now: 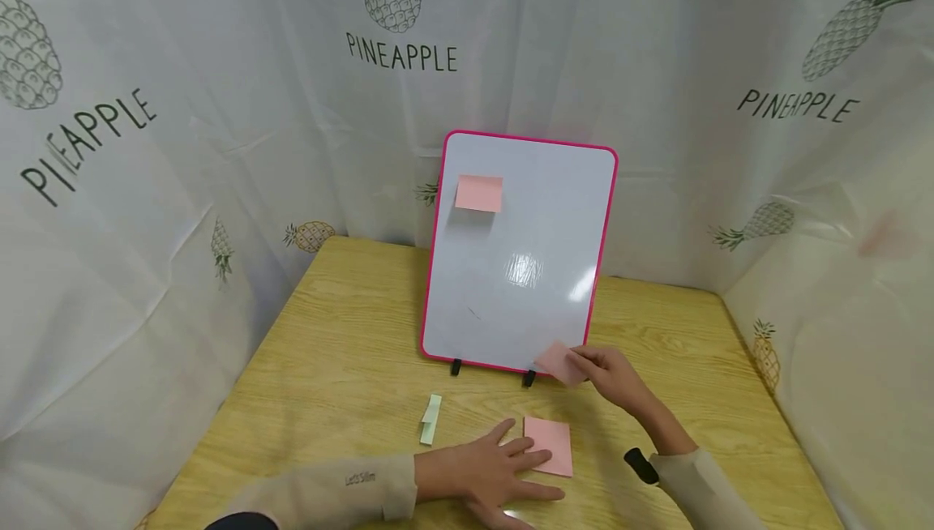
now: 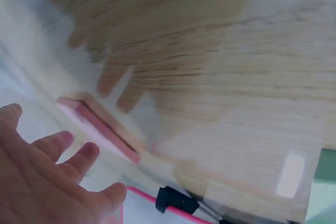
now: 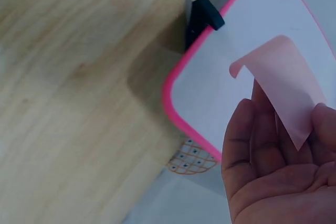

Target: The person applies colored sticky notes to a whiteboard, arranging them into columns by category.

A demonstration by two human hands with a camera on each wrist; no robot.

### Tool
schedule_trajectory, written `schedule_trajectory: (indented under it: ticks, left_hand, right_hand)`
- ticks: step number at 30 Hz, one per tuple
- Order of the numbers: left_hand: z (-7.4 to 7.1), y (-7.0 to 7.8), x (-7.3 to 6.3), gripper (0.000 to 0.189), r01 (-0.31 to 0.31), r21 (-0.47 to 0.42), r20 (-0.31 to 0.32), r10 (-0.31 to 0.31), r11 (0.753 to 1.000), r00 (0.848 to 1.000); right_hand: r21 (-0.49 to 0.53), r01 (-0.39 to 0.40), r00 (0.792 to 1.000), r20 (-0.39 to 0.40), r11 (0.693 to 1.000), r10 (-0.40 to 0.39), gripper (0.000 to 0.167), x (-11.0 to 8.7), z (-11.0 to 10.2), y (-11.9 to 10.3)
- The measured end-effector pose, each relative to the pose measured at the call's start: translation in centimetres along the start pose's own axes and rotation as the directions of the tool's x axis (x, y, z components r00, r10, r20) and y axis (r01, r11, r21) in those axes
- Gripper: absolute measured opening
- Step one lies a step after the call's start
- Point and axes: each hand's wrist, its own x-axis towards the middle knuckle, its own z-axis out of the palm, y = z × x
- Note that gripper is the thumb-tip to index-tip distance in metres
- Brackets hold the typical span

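Between thumb and fingers, my right hand (image 1: pixel 611 376) pinches a single pink sticky note (image 1: pixel 560 363) in front of the whiteboard's lower right corner. The note's free edge curls in the right wrist view (image 3: pixel 283 72). My left hand (image 1: pixel 503 469) is spread with its fingers apart, fingertips over the left side of a pink sticky note pad (image 1: pixel 552 447) on the table. In the left wrist view the left fingers (image 2: pixel 79 161) are beside that pad (image 2: pixel 100 129). A pink-framed whiteboard (image 1: pixel 540 222) leans upright, with another pink sticky note (image 1: pixel 479 194) stuck at its upper left.
Pale green paper strips (image 1: pixel 430 420) lie on the wooden table (image 1: pixel 328 352), left of the pad. Black feet (image 1: pixel 529 378) support the whiteboard. White pineapple-print curtains (image 1: pixel 255 108) surround the table's back and sides.
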Motion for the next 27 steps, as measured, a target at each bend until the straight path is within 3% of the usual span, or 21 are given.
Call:
schedule_trajectory:
  ticks: [4,8,13,17,20,22,25,27]
  left_hand:
    - [-0.6,-0.1,-0.7,0.063,0.037,-0.07,-0.028,-0.039,0.997,0.999]
    - [-1.1,-0.7,-1.8,0.063,0.123,-0.181,-0.045,-0.133,0.976,0.99]
    - [-2.0,-2.7,-3.7,0.063,0.197,-0.281,-0.09,-0.23,0.939,0.969]
    - [-3.1,-4.8,-5.3,0.065,0.261,-0.299,-0.14,-0.313,0.918,0.939]
    - [-4.0,-6.8,-6.5,0.066,0.329,-0.32,-0.18,-0.397,0.888,0.9]
    - [-4.5,-8.2,-7.5,0.068,0.382,-0.341,-0.202,-0.464,0.859,0.862]
    - [-5.2,-10.3,-9.0,0.069,0.455,-0.393,-0.242,-0.567,0.799,0.787]
    - [-5.6,-11.6,-9.8,0.07,0.497,-0.417,-0.276,-0.627,0.761,0.728]
  right_hand:
    - [-0.033,0.002,0.999,0.048,0.999,0.0,0.033,1.2,-0.5,-1.1]
    - [-0.042,0.041,0.996,0.081,0.998,-0.038,0.03,2.2,-1.0,-2.2]
    - [-0.073,0.114,0.989,0.107,0.991,-0.106,0.027,3.5,-1.8,-3.8]
    - [-0.128,0.154,0.986,0.091,0.98,-0.143,0.025,5.1,-2.4,-5.5]
    - [-0.18,0.161,0.986,0.076,0.97,-0.15,0.025,6.5,-2.9,-6.7]
    - [-0.212,0.165,0.986,0.067,0.963,-0.154,0.025,7.4,-3.2,-7.5]
    - [-0.266,0.169,0.986,0.056,0.949,-0.159,0.025,8.7,-3.3,-8.6]
    - [-0.293,0.169,0.986,0.05,0.941,-0.162,0.026,9.3,-3.3,-9.4]
